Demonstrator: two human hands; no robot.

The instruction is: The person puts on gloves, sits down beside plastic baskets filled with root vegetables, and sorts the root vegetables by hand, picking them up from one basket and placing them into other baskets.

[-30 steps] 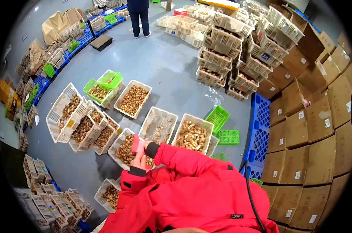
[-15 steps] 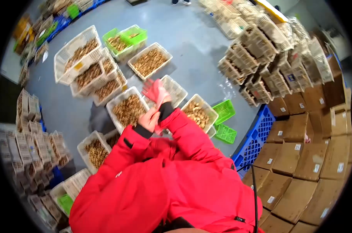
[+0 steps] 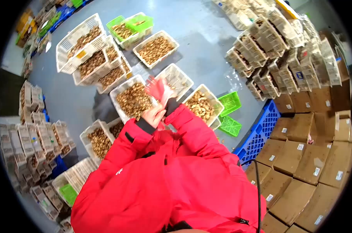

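My right hand [image 3: 159,88] is stretched out with fingers apart, wearing a thin pinkish-red glove [image 3: 156,90]. My left hand [image 3: 154,114] is bare and closed on the loose cuff of that glove, at my right wrist. The fingertips of my left hand are partly hidden. Beneath and beside my hands stand a white crate of brown mushroom-like pieces [image 3: 133,99] and a white crate with an open lattice bottom [image 3: 180,80]. To the right is a white crate of larger pale-brown pieces [image 3: 201,106].
Stacked white crates [image 3: 77,40] stand ahead left, with another filled crate [image 3: 156,48] nearby. Green baskets [image 3: 230,103] lie on the floor at right. Cardboard boxes [image 3: 288,157], a blue pallet [image 3: 257,134] and tall crate stacks [image 3: 257,48] line the right side.
The view has shifted slightly, so the crates sit a little differently in it. My left hand is still at the right wrist; the glove's cuff hangs less plainly in sight.
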